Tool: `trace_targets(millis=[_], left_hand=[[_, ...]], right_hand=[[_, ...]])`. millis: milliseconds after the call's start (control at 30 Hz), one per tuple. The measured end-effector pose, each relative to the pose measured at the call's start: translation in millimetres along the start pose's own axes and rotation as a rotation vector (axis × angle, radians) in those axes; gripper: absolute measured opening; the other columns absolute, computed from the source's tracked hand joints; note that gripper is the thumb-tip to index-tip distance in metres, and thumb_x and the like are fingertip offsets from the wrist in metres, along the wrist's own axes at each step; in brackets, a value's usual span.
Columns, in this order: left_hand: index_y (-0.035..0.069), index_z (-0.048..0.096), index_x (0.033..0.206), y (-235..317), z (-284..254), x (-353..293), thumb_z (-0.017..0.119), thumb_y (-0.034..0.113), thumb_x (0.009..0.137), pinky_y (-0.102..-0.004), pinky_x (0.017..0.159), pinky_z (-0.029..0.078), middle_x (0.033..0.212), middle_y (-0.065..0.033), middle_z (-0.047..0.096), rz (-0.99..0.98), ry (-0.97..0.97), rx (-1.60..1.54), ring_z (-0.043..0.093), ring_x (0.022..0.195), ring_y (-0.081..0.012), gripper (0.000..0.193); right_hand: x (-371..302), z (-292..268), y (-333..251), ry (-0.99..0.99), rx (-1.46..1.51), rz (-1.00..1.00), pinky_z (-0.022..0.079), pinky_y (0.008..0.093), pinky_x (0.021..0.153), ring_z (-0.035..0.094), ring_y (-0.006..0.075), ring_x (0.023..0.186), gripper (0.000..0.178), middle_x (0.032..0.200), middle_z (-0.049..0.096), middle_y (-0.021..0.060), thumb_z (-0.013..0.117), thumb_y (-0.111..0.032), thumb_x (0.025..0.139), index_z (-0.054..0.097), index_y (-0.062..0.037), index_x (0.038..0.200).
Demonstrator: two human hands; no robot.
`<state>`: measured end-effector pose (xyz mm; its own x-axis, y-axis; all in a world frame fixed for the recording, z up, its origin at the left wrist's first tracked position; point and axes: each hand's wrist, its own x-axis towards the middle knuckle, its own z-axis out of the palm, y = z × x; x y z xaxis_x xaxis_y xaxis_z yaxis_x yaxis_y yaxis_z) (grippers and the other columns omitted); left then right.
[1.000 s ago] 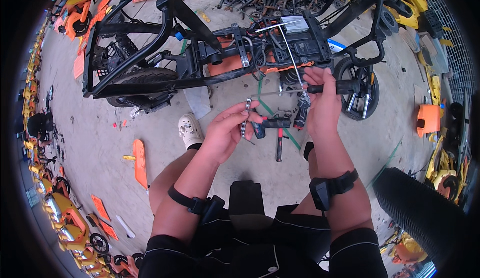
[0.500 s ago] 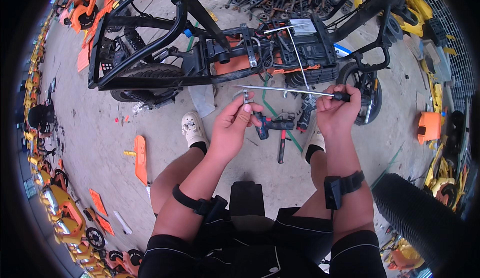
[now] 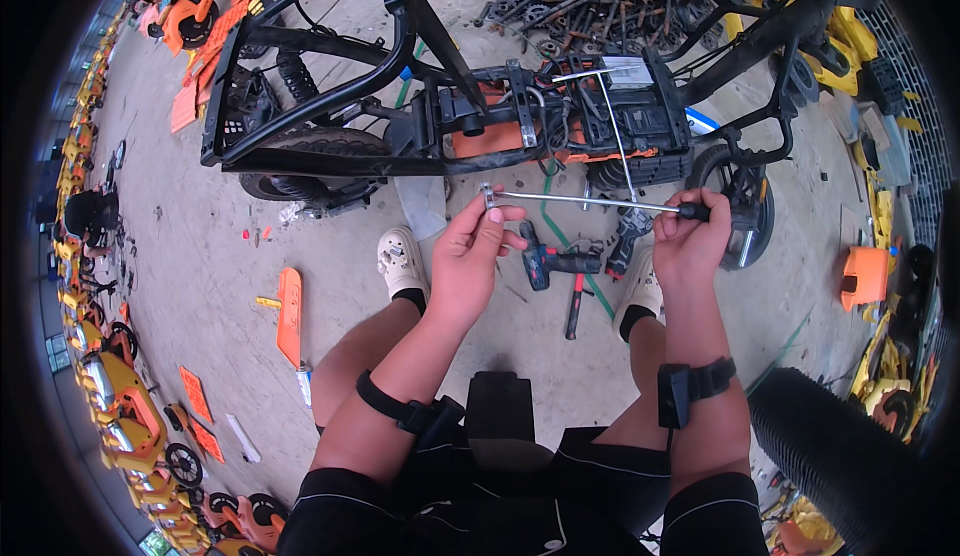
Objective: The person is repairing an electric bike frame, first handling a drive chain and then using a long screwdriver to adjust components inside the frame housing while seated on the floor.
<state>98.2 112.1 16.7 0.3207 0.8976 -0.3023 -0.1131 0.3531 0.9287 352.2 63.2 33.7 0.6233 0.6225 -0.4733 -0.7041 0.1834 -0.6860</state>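
Note:
Pinched between the thumb and fingers of my left hand [image 3: 470, 251] is a small silvery metal clamp [image 3: 488, 196]. My right hand [image 3: 690, 238] is closed around the black handle of a long screwdriver [image 3: 590, 201]. Its shaft runs level to the left, and the tip meets or lies right beside the clamp; contact is hard to make out. Beyond both hands stands a black scooter frame [image 3: 330, 163] with its black battery tray or box [image 3: 640, 116] and orange parts open to view. A T-shaped metal wrench [image 3: 618, 136] leans across the frame.
Between my feet lie a cordless drill [image 3: 545, 256], a second power tool [image 3: 628, 236] and a red-and-black hammer [image 3: 574, 306]. An orange panel [image 3: 289, 316] is at the left. Rusty metal parts [image 3: 590, 6] are heaped at the back. A black ribbed object [image 3: 825, 446] stands at right.
The screwdriver has come down and right, so its tip now sits at the clamp instead of passing above it. The view has shifted slightly, moving the frame rightward and lower.

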Motion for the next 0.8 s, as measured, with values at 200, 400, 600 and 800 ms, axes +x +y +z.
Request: trace_targets(millis=[200, 400, 600, 800], left_hand=[[0.004, 0.052, 0.136, -5.5, -3.1, 2.4, 0.049, 0.022, 0.105, -0.0231, 0.072, 0.047, 0.111, -0.0062, 0.069, -0.029, 0.067, 0.069, 0.065, 0.081, -0.0104, 0.036], [0.004, 0.052, 0.136, -4.9, -3.1, 2.6, 0.048, 0.021, 0.105, -0.022, 0.071, 0.046, 0.111, -0.0048, 0.069, -0.034, 0.072, 0.086, 0.065, 0.082, -0.0091, 0.036], [0.004, 0.05, 0.138, -4.3, -0.4, 2.2, 0.048, 0.022, 0.106, -0.0225, 0.072, 0.047, 0.111, -0.005, 0.069, -0.038, 0.071, 0.108, 0.064, 0.082, -0.0092, 0.037], [0.003, 0.051, 0.138, -11.6, 0.7, 3.2, 0.047, 0.02, 0.106, -0.0216, 0.07, 0.046, 0.11, -0.0046, 0.069, -0.025, 0.114, 0.141, 0.065, 0.08, -0.0088, 0.037]], right_hand=[[-6.6, 7.5, 0.3, -0.005, -0.067, -0.064, 0.037, 0.03, 0.047, 0.047, 0.0171, 0.049, 0.029, 0.071, 0.055, 0.0094, 0.053, -0.03, 0.095, 0.052, -0.0049, 0.08], [-11.6, 12.0, -1.7, -0.006, -0.055, -0.033, 0.035, 0.0285, 0.052, 0.046, 0.0152, 0.052, 0.028, 0.071, 0.057, 0.0056, 0.055, -0.031, 0.095, 0.054, -0.0082, 0.078], [-11.8, 11.9, -0.8, -0.012, -0.093, -0.06, 0.036, 0.0282, 0.05, 0.047, 0.0141, 0.051, 0.031, 0.069, 0.057, 0.0056, 0.056, -0.033, 0.096, 0.055, -0.008, 0.078], [-12.1, 13.8, 1.4, -0.011, -0.196, -0.133, 0.036, 0.0274, 0.046, 0.047, 0.014, 0.046, 0.036, 0.065, 0.056, 0.0071, 0.056, -0.035, 0.098, 0.055, -0.006, 0.077]])
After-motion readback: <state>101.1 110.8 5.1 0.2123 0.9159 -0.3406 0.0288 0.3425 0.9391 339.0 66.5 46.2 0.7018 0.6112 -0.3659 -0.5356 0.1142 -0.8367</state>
